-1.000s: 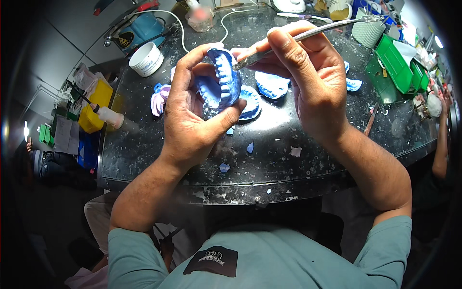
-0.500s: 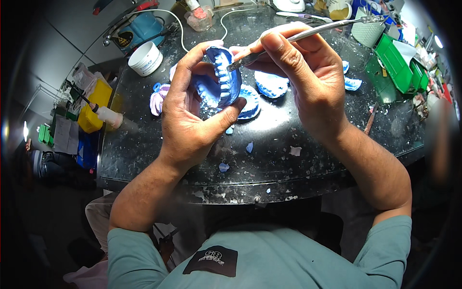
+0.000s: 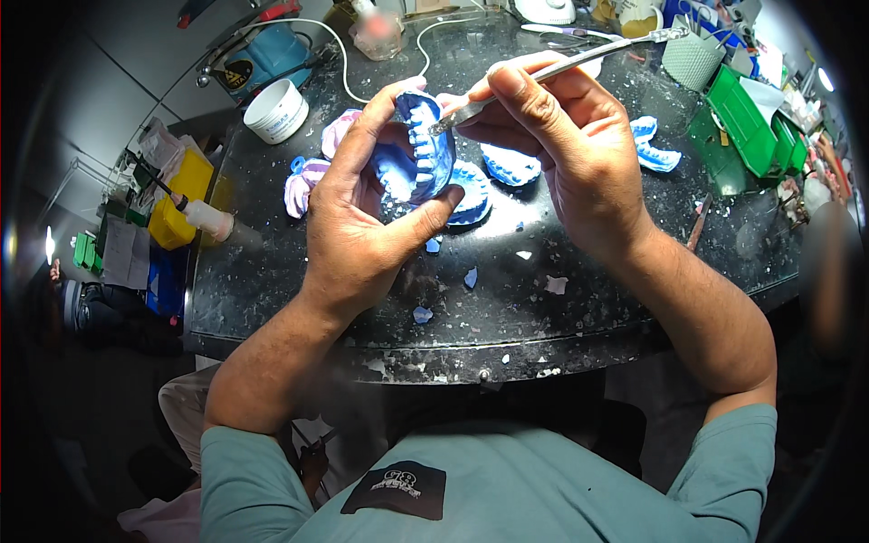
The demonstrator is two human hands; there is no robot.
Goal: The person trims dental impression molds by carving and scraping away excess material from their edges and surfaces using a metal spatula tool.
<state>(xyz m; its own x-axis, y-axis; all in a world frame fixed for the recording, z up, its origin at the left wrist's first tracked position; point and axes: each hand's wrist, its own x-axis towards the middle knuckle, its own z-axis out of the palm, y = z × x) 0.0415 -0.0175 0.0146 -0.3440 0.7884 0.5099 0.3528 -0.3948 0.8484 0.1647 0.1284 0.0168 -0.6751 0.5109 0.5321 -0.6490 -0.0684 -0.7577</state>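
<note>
Work at the bench [image 3: 579, 317] is appearing partway along, by judgement, with no sign of completion showing. The bench's curved front edge is running just ahead of the teal shirt [image 3: 507, 480], and both forearms [image 3: 272, 362] are crossing it. Bare black surface is lying open between them, offering the main room for moving.

The left hand [image 3: 362, 208] is grasping a blue dental model [image 3: 439, 172], thumb at its lower end. The right hand [image 3: 593, 163] is pinching a metal tool [image 3: 593, 57] pen-fashion.

A green tray [image 3: 747, 118] is limiting room toward the right edge.

The held model is being supported above the bench, on end, its row of teeth showing. Other blue models [image 3: 511, 166] are lying near it, crowding the surface directly below. A white tub [image 3: 276, 110] is standing left of the left hand, apart from it.

The tool's working tip is appearing to touch the model's right-hand rim, suggesting work left there; how much, one cannot tell.

A blue fragment [image 3: 471, 277] and a pale fragment [image 3: 556, 285] are lying loose, suggesting some material is already off.
</note>
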